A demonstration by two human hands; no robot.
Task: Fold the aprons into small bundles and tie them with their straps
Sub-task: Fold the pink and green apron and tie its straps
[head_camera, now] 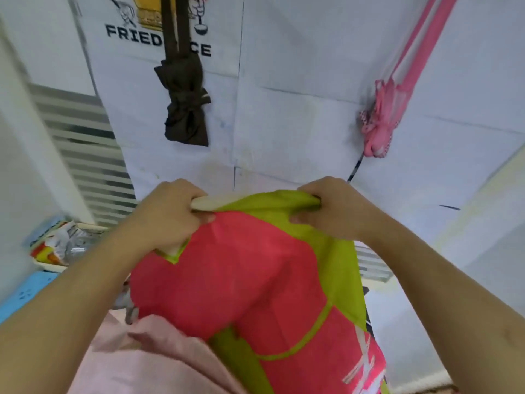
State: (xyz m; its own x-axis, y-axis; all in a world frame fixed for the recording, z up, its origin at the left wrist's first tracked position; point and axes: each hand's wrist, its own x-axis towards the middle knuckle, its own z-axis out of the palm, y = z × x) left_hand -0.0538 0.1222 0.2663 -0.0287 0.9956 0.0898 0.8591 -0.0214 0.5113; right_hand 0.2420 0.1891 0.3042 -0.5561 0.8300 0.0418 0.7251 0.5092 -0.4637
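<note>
A red apron with lime-green trim (241,268) hangs in front of me, held up by its top edge. My left hand (167,214) grips the top left corner, where a pale strap shows between the fingers. My right hand (335,209) grips the green top edge on the right. On the white wall behind hang two tied bundles by their straps: a dark brown apron bundle (186,106) and a pink apron bundle (379,129).
The white wall (298,66) carries a poster with black lettering (127,32). A pale pink garment (159,362) lies at the bottom left. At the left are a tray of packets (56,248), a blue surface (25,291) and a striped glass panel (88,155).
</note>
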